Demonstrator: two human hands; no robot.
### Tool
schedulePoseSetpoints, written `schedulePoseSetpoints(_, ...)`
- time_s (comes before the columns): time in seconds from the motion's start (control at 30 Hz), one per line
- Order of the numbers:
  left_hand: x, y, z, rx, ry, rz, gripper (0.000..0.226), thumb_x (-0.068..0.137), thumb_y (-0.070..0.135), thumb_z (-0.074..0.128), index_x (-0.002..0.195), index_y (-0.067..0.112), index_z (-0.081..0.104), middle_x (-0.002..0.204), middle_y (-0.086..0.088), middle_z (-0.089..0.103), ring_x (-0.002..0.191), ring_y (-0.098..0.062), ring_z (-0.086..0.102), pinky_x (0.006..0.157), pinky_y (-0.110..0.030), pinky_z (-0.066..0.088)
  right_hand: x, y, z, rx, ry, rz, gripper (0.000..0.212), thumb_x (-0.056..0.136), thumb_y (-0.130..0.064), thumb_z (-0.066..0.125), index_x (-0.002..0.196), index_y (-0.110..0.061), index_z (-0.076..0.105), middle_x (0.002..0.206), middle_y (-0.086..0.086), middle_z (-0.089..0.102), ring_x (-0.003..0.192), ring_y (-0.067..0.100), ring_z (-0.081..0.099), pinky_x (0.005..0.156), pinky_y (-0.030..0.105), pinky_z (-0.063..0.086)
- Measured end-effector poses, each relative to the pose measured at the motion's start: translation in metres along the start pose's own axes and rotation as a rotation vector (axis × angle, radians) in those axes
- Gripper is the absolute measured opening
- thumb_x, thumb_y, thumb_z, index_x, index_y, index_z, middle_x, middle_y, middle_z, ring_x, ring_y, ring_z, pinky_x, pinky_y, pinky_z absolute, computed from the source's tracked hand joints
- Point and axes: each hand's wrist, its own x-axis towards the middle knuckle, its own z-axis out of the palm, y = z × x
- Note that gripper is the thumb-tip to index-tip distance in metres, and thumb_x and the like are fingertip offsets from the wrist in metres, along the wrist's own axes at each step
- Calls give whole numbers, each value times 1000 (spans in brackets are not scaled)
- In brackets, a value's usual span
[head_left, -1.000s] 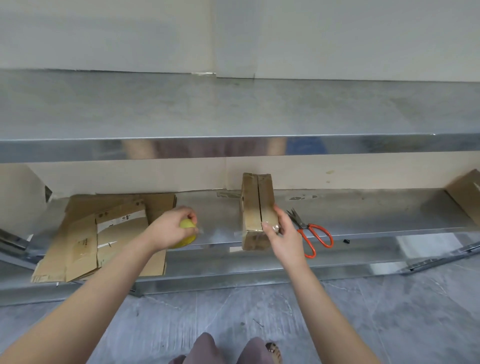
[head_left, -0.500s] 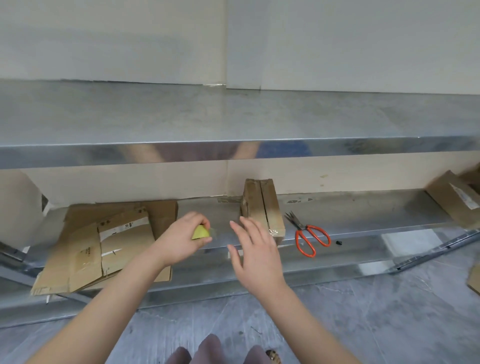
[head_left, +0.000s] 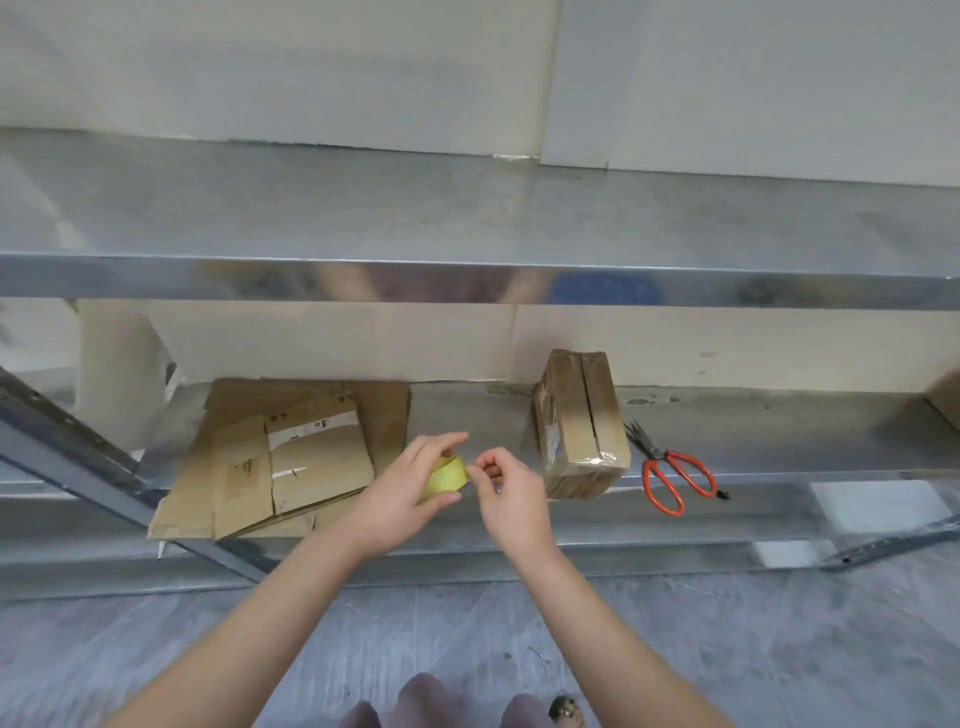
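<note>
At the shelf (head_left: 467, 415), our left hand (head_left: 402, 496) grips tape (head_left: 445, 477); right hand (head_left: 514, 501) pinches its end. Box (head_left: 579, 426) seems part-taped, strip unpulled.

Left hand (head_left: 402, 496) and right hand (head_left: 514, 501) — both curled, nearly touching

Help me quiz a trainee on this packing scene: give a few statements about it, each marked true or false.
1. The left hand holds the yellow tape roll. True.
2. The right hand rests on the taped box. False: it is apart from the box and pinches at the roll's edge.
3. The scissors lie to the right of the box. True.
4. The flattened cardboard lies on the upper shelf. False: it lies on the lower shelf, left of the hands.
5. The scissors have blue handles. False: they are red-orange.
</note>
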Motion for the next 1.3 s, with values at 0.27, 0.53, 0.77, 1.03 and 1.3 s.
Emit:
schedulePoseSetpoints(0.27, 12, -41, 7, 171, 25, -221, 63, 77, 30, 78, 131, 23, 46, 88, -4, 56, 88, -17, 50, 77, -29, 40, -3, 17, 26, 33, -52, 26, 19, 87, -21, 68, 74, -30, 57, 66, -14, 58, 67, 3, 56, 63, 16, 42)
schedulePoseSetpoints(0.53, 49, -62, 24, 236, 79, -172, 70, 73, 31, 80, 134, 17, 48, 119, -8, 58, 109, -26, 55, 90, -32, 43, 33, 35, 28, 44, 13, 237, 13, 89, -24, 66, 78, -28, 61, 69, -11, 62, 66, 2, 57, 62, 18, 42)
schedulePoseSetpoints(0.77, 67, -85, 45, 215, -3, -228, 74, 77, 23, 79, 142, 14, 45, 140, -12, 44, 126, -29, 46, 105, -33, 37, 65, 59, 43, -185, -41, 408, 8, 91, -30, 60, 92, -26, 66, 86, -8, 71, 84, 16, 66, 64, 24, 46)
schedulePoseSetpoints(1.03, 66, -98, 49, 311, -91, -208, 66, 88, 31, 67, 146, 16, 39, 151, -7, 31, 138, -34, 26, 117, -42, 24, 69, 72, 48, -501, -63, 348, 45, 89, -54, 59, 123, -29, 44, 123, -7, 51, 101, 18, 60, 63, 26, 38)
schedulePoseSetpoints(1.3, 40, -70, 25, 574, 20, -6, 65, 96, 57, 28, 146, 16, 39, 149, 2, 41, 145, -21, 24, 121, -39, 12, 19, 50, 37, -524, -129, -46, 58, 101, -51, 27, 154, -29, 20, 160, -6, 22, 150, 17, 12, 120, 37, 18)
